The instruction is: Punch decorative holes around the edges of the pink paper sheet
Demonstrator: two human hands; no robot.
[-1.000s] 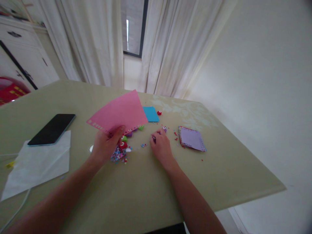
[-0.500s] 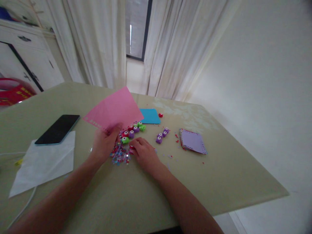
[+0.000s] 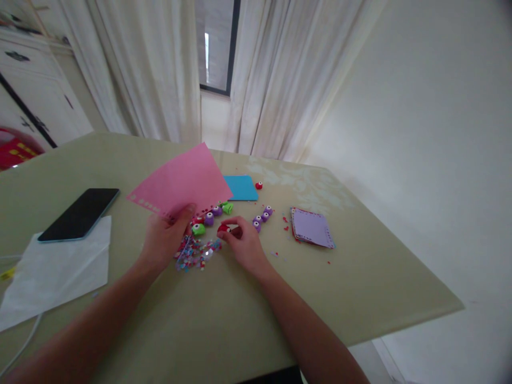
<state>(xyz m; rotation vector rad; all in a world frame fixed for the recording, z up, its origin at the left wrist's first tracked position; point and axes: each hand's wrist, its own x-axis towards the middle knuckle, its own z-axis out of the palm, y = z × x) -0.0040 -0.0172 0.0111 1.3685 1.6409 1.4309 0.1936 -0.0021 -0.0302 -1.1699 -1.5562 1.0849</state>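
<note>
A sheet of pink paper (image 3: 186, 178), with small holes along its lower edge, is pinched in my left hand (image 3: 165, 234) and tilted up above the table. My right hand (image 3: 246, 242) grips a small red craft punch (image 3: 224, 228) between thumb and fingers, just right of the paper's lower corner. Beside my left hand sit a green craft punch (image 3: 198, 229) and a purple craft punch (image 3: 209, 218), with more punches partly hidden by the paper. Below them lies a pile of colourful paper confetti (image 3: 192, 255).
Several purple craft punches (image 3: 265, 216) stand right of my right hand. A blue paper sheet (image 3: 242, 188) and another red punch (image 3: 259, 185) lie behind. On the right is a stack of edge-punched papers (image 3: 312, 228); on the left, a phone (image 3: 80, 213) overlaps a white sheet (image 3: 76, 277).
My right hand has picked the red craft punch up from beside the confetti. My left hand keeps hold of the pink paper. The whole view has shifted slightly.
</note>
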